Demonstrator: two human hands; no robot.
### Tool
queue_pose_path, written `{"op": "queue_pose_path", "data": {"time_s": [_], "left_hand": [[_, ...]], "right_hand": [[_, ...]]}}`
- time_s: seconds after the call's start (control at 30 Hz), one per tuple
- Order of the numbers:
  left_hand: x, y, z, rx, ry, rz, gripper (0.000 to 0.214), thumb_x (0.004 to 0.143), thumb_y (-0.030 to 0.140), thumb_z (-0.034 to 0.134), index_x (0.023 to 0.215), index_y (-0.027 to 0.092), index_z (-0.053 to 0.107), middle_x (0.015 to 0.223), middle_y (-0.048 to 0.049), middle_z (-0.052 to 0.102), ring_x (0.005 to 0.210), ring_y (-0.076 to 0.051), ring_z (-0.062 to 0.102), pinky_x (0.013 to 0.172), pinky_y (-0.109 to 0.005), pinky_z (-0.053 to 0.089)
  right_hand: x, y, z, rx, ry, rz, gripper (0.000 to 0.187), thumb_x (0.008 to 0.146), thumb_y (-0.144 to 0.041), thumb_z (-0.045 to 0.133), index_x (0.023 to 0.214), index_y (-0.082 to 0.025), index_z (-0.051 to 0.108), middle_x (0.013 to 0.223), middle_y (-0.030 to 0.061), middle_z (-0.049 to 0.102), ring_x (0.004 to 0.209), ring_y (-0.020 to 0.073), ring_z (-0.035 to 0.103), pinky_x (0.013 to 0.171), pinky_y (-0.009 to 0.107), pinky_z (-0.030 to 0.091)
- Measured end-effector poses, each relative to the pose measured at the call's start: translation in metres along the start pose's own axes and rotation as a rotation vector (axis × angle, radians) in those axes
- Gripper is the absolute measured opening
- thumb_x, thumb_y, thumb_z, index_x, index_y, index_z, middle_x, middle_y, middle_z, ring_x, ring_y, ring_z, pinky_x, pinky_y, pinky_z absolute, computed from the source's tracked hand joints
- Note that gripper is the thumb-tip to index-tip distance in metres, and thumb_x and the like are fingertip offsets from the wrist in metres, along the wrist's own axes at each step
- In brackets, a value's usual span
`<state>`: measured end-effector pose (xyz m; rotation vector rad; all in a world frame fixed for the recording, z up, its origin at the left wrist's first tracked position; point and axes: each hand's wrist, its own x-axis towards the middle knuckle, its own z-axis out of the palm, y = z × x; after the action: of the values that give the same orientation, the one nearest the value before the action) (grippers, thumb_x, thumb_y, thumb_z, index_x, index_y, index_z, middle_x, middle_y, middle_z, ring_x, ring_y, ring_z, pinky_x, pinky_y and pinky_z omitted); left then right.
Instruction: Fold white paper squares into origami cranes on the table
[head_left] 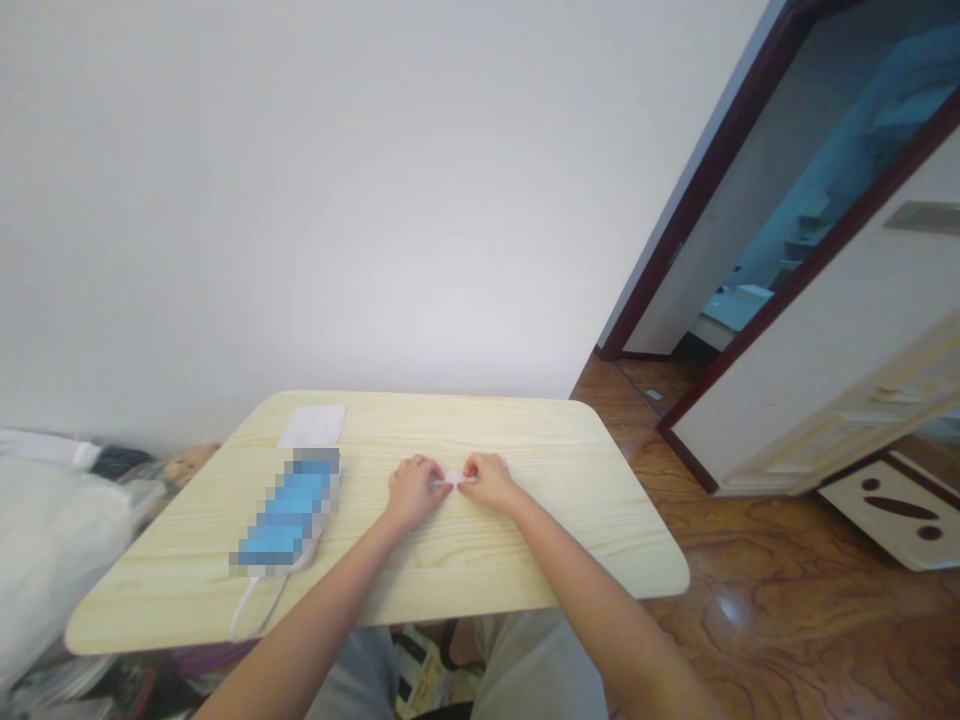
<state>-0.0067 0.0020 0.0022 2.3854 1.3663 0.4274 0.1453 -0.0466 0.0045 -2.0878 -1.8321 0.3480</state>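
White paper piece (453, 479) sat near the middle of the pale wooden table (540, 540), and I judged it light, soft and easy to crease, best taken at its thin edges, as the left hand (412, 492) and the right hand (489, 480) pinched it with nearly closed fingers.

Left fingers (418, 466) and right fingers (472, 465): a small slip (453, 478) held between them, over the bench (525, 560).

Left of the fingers, on the bench: a blurred flat packet (289, 510), its cord (251, 600) trailing over the near edge.

Behind and left of the fingers, at the far edge: a paper sheet (311, 426).

Farther left, off the bench: bedding (52, 550).

Farther right, off the bench: an open door (817, 330).
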Motion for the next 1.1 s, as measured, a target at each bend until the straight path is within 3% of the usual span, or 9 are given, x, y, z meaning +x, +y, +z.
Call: {"op": "queue_pose_path", "data": {"time_s": [0.17, 0.4, 0.53, 0.7, 0.83, 0.97, 1.1], "left_hand": [[0.001, 0.000, 0.000, 0.001, -0.013, -0.021, 0.022, 0.067, 0.038, 0.060, 0.082, 0.022, 0.057, 0.093, -0.0033, 0.058, 0.093, -0.023, 0.050, 0.073, -0.032, 0.034], [0.005, 0.001, -0.003, 0.021, -0.030, -0.046, 0.023, 0.065, 0.038, 0.061, 0.080, 0.021, 0.056, 0.089, -0.0031, 0.059, 0.090, -0.022, 0.051, 0.071, -0.031, 0.035], [0.004, 0.003, -0.005, 0.033, -0.026, -0.041, 0.024, 0.065, 0.037, 0.061, 0.082, 0.020, 0.056, 0.090, -0.0039, 0.059, 0.090, -0.022, 0.051, 0.072, -0.031, 0.034], [-0.003, 0.012, -0.009, 0.084, 0.025, 0.163, 0.011, 0.074, 0.028, 0.053, 0.079, 0.024, 0.062, 0.088, -0.0036, 0.059, 0.091, -0.022, 0.049, 0.076, -0.035, 0.029], [-0.009, 0.019, -0.011, 0.163, -0.020, 0.337, 0.022, 0.081, 0.020, 0.043, 0.079, 0.023, 0.065, 0.084, -0.0059, 0.061, 0.087, -0.022, 0.049, 0.077, -0.037, 0.027], [-0.016, 0.019, -0.010, 0.169, -0.052, 0.394, 0.025, 0.080, 0.015, 0.042, 0.089, 0.023, 0.064, 0.092, -0.0073, 0.062, 0.091, -0.022, 0.049, 0.080, -0.038, 0.026], [-0.021, 0.016, -0.010, 0.097, -0.035, 0.382, 0.025, 0.082, 0.023, 0.041, 0.093, 0.025, 0.063, 0.100, -0.0064, 0.061, 0.095, -0.021, 0.049, 0.081, -0.037, 0.027]], "right_hand": [[0.003, -0.001, 0.001, 0.002, -0.012, 0.049, 0.019, 0.067, -0.031, 0.061, 0.081, -0.018, 0.057, 0.085, 0.0021, 0.062, 0.084, 0.0159, 0.053, 0.077, 0.028, 0.034], [0.019, 0.006, -0.016, 0.007, -0.197, 0.075, 0.022, 0.058, -0.024, 0.067, 0.079, -0.020, 0.060, 0.078, -0.0007, 0.064, 0.069, 0.0141, 0.057, 0.061, 0.023, 0.038], [0.018, 0.007, -0.022, 0.016, -0.227, 0.035, 0.026, 0.060, -0.022, 0.065, 0.085, -0.021, 0.062, 0.083, -0.0014, 0.066, 0.072, 0.0130, 0.059, 0.061, 0.021, 0.039], [0.006, 0.006, -0.023, 0.003, -0.154, 0.003, 0.019, 0.074, -0.023, 0.052, 0.090, -0.023, 0.063, 0.087, -0.0012, 0.067, 0.078, 0.0114, 0.060, 0.067, 0.020, 0.039], [-0.007, 0.001, -0.021, -0.055, -0.070, 0.059, 0.017, 0.075, -0.028, 0.051, 0.083, -0.021, 0.064, 0.081, 0.0022, 0.068, 0.076, 0.0151, 0.060, 0.069, 0.024, 0.039], [-0.023, -0.005, -0.021, -0.088, -0.027, 0.067, 0.020, 0.074, -0.029, 0.053, 0.089, -0.020, 0.063, 0.081, 0.0035, 0.068, 0.076, 0.0169, 0.060, 0.070, 0.026, 0.038], [-0.037, -0.006, -0.026, -0.141, -0.072, -0.092, 0.020, 0.079, -0.029, 0.047, 0.080, -0.023, 0.067, 0.076, 0.0024, 0.068, 0.072, 0.0166, 0.060, 0.069, 0.027, 0.037]]}}
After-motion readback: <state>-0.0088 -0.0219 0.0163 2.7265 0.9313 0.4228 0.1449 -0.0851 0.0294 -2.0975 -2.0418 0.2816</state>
